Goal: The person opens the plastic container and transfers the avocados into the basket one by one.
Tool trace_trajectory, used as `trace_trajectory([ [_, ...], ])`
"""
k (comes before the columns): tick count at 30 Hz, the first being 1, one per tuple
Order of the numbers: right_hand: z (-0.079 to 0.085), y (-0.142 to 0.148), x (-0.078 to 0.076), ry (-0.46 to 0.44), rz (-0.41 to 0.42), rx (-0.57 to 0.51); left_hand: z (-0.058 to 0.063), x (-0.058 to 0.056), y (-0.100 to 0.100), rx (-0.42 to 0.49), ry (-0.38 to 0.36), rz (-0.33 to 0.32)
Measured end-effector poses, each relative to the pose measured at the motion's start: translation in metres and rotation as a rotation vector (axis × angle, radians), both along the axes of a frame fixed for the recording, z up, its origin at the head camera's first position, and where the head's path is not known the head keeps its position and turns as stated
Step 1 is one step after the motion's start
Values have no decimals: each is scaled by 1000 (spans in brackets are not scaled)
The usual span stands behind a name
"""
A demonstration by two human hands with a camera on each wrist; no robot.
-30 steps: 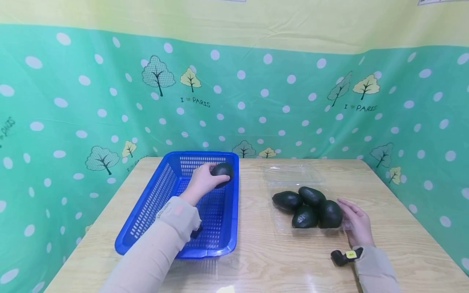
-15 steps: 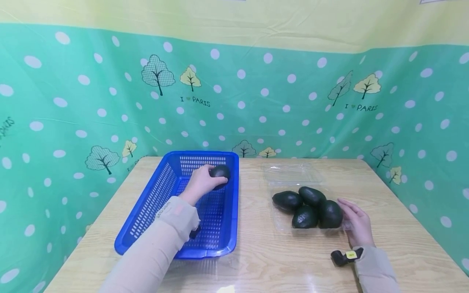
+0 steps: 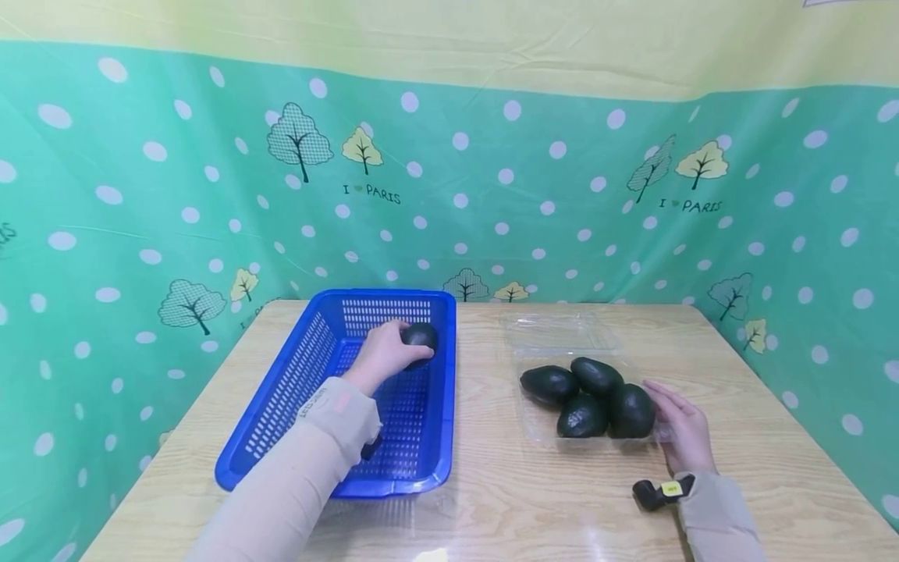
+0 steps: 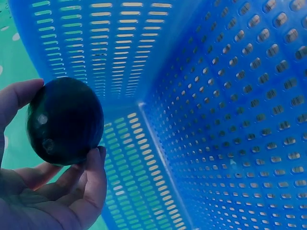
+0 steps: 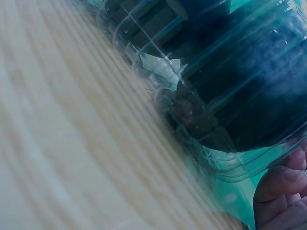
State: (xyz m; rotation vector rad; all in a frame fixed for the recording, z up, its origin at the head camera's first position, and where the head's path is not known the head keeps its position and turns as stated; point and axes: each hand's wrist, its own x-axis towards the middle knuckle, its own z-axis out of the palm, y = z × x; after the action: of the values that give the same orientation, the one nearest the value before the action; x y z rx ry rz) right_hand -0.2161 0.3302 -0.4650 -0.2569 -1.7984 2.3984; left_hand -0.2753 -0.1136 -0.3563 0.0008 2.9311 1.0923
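My left hand (image 3: 382, 355) grips a dark avocado (image 3: 419, 343) between thumb and fingers, inside the far right part of the blue perforated basket (image 3: 232, 460). In the left wrist view the avocado (image 4: 64, 122) sits in front of the basket's slotted end wall, with fingers curled round its underside. My right hand (image 3: 684, 429) holds the near right side of a clear plastic clamshell box (image 3: 537, 429). Several dark avocados (image 3: 583, 415) lie in that box. In the right wrist view, curled fingers (image 5: 280, 184) are at the box's edge, beside an avocado (image 5: 244, 91) seen through the plastic.
Both containers stand on a light wooden table (image 3: 506, 499), the basket on the left and the box on the right. The box's clear lid (image 3: 558, 332) lies folded back behind it. A green and yellow patterned curtain (image 3: 506, 172) hangs around the back and sides.
My left hand has lowered the avocado slightly, moving it a little to the left inside the basket. The right hand and the box have stayed in place.
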Motion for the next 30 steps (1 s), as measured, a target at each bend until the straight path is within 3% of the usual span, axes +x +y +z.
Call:
trace_trajectory([
  [10,-3,-1,0,15,3,10,-10,-1,-5,2,-44,0],
  [20,-3,-4,0,33,5,0,-13,1,-4,-95,-57,-41],
  [30,-2,-2,1,29,-6,5,-16,1,-4,-124,-75,-52],
])
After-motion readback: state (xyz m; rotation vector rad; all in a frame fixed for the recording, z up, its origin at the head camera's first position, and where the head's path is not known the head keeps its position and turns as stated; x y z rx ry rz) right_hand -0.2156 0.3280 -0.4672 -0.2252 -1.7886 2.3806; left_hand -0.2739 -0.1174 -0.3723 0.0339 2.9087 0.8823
